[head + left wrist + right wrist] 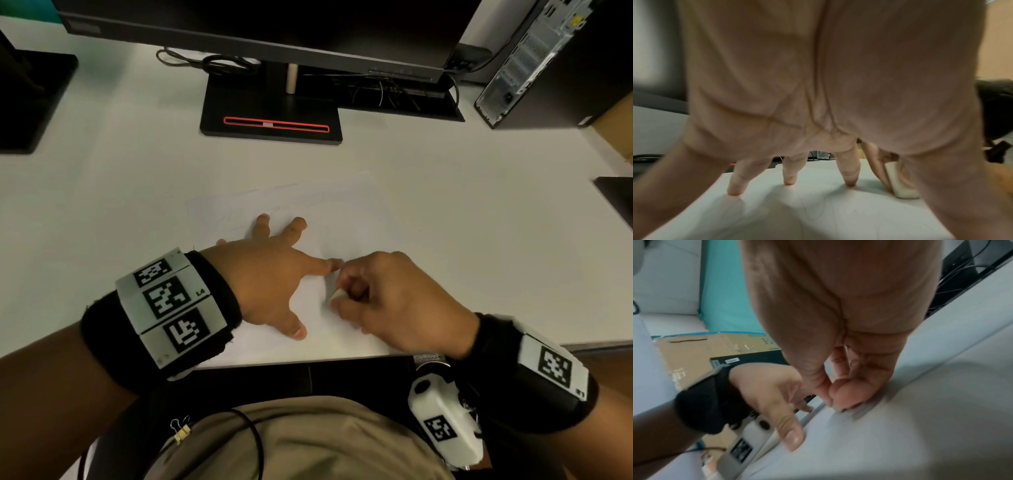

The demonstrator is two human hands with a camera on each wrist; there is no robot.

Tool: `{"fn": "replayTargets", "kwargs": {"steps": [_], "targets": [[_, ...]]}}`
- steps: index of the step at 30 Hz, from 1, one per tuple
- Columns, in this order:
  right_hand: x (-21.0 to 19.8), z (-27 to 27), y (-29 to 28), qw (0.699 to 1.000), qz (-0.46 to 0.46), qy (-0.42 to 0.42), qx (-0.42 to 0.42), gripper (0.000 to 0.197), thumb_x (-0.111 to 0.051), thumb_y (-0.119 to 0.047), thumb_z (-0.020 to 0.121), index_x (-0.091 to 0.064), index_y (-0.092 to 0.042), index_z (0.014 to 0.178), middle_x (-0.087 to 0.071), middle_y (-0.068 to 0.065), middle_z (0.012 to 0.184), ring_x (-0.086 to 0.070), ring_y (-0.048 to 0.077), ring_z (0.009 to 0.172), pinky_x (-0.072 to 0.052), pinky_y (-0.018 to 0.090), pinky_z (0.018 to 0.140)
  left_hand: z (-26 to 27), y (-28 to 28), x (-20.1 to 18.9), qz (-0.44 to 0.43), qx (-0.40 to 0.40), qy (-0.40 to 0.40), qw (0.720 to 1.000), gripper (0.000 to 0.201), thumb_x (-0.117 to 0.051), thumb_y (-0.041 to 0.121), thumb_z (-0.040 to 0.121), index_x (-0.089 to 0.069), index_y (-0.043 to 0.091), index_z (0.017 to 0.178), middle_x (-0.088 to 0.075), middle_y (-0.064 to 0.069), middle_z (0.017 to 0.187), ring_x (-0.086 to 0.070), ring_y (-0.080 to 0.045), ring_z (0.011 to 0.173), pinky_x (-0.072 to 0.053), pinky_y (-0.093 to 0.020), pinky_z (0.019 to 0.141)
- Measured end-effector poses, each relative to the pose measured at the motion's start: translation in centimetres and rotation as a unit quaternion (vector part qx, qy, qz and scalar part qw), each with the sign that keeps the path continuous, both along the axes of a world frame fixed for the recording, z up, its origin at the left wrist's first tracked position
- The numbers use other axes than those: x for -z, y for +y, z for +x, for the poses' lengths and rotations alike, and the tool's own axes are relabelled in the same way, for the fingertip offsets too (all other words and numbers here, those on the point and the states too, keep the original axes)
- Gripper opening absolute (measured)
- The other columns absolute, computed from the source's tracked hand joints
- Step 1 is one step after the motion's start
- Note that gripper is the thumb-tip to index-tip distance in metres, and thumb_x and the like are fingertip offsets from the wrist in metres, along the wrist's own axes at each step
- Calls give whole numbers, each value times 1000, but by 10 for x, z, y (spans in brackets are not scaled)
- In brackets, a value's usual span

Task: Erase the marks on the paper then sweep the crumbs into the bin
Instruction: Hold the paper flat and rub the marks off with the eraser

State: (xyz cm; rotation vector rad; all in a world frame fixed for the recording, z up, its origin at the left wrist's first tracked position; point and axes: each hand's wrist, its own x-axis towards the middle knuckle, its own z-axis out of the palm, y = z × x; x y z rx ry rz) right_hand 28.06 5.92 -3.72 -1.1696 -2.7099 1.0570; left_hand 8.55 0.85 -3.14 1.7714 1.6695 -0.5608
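A white sheet of paper [342,219] with faint pencil marks lies on the white desk near its front edge. My left hand [270,274] is spread flat on the paper, fingers straight, pressing it down; its fingertips [789,180] touch the sheet. Just to its right, my right hand [380,298] pinches a small white eraser [339,295] against the paper, and the eraser [902,183] stands on end on the sheet. In the right wrist view the curled right hand [842,395] hides the eraser. No bin is in view.
A monitor on a black stand [270,120] rises behind the paper, with cables [219,63] around it. A computer tower [534,65] stands at the back right, another black stand [30,99] at the left. The desk's front edge [308,361] runs just below my hands.
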Motion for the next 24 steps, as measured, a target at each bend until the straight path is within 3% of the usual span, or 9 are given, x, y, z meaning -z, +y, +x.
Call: {"fn": "replayTargets", "kwargs": {"steps": [4,9,11,14,18,22,24], "targets": [[-3,4,23,999,27,-1,45,17,-69,-23,91,-68,-17,74,-71,-2,60,-65,10,54,-49,20,57,0,0,1,8,2,12,1000,111,-73,66,77,13,64,146,30,10,162,26,-37,149,-28,-70,112],[-1,-1,4,1000,1,-13,-15,17,-67,-24,91,-68,-17,75,-71,0,61,-65,11,55,-53,23,59,-1,0,1,17,4,21,1000,126,-75,67,74,21,45,153,30,11,163,23,-36,150,-29,-69,111],[-2,1,16,1000,1,-12,16,17,-67,-24,91,-68,-17,76,-72,-1,60,-66,9,53,-54,23,60,-1,-1,0,17,4,23,1000,127,-74,67,75,20,40,155,29,11,163,23,-36,151,-28,-69,112],[-3,1,24,999,30,-3,41,17,-69,-24,90,-67,-17,74,-71,-1,61,-66,10,55,-54,27,62,-1,0,0,14,1,23,1000,129,-74,68,74,20,35,156,30,10,163,23,-36,151,-30,-67,113],[-2,-5,4,1000,5,-12,-23,18,-68,-25,91,-68,-16,75,-70,0,62,-65,12,57,-54,27,61,-2,1,3,12,9,27,1000,132,-75,69,73,19,28,157,31,10,162,22,-37,151,-31,-64,113],[-6,-2,35,997,70,-14,42,17,-67,-22,88,-68,-14,73,-70,2,63,-64,15,58,-54,32,62,-2,1,1,9,15,31,999,133,-73,70,73,20,26,157,31,9,162,22,-38,151,-31,-65,113],[-4,-4,29,997,68,-17,19,17,-66,-22,89,-68,-13,74,-70,3,63,-64,15,59,-54,31,62,-3,1,2,10,12,30,999,133,-73,70,73,19,26,157,31,9,162,22,-38,151,-31,-65,113]]}}
